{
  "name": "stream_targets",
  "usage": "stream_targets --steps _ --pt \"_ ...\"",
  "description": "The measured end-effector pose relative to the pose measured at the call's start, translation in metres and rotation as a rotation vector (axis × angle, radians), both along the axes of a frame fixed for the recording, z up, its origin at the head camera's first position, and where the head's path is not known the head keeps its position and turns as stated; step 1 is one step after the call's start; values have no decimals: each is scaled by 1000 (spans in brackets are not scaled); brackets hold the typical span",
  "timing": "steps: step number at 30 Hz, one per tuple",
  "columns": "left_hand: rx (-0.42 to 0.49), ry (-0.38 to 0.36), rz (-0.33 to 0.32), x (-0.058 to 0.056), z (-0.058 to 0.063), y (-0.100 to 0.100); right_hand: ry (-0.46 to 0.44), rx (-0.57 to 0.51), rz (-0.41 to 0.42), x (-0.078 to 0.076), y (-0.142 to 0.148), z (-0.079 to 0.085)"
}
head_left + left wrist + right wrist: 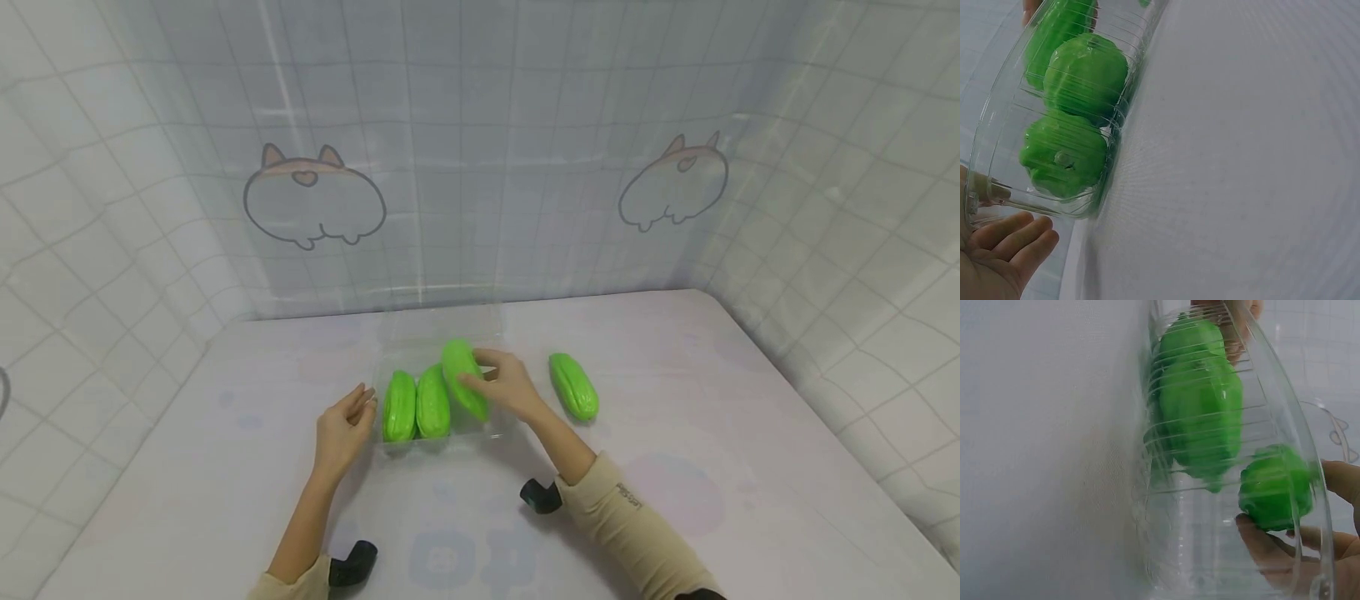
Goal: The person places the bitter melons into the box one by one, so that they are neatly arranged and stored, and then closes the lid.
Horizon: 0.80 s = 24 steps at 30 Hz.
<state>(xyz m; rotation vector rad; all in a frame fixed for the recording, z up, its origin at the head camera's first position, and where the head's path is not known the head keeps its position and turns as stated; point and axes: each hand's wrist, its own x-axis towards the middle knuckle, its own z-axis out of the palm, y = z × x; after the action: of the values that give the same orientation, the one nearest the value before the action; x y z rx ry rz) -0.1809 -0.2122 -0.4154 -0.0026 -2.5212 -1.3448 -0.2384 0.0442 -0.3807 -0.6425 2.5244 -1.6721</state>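
My right hand [510,382] pinches a glossy green ridged vegetable [463,379], cucumber-like in shape, between thumb and fingers. It is tilted over the right part of a clear plastic box [491,427]. Inside the box, two similar green vegetables [400,407] lie side by side on the left. In the right wrist view, the held vegetable [1275,487] shows through the box wall, apart from the others. At the box's left edge, my left hand [345,429] pinches the rim; the left wrist view has its fingers [1025,244] outside the wall and the thumb over the edge.
Another green vegetable [573,386] lies on the pale table [255,467] to the right of the box. The box's clear lid [442,323] stretches behind it, toward the back curtain [465,167]. Black wrist-camera mounts [542,497] stick out at both cuffs.
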Motion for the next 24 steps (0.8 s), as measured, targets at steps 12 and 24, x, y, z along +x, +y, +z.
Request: stream_targets --steps 12,24 --pt "-4 15 -6 0 -3 0 -13 128 -40 2 -11 -2" --pt "-11 31 13 2 -3 1 -27 310 -80 3 -18 -9"
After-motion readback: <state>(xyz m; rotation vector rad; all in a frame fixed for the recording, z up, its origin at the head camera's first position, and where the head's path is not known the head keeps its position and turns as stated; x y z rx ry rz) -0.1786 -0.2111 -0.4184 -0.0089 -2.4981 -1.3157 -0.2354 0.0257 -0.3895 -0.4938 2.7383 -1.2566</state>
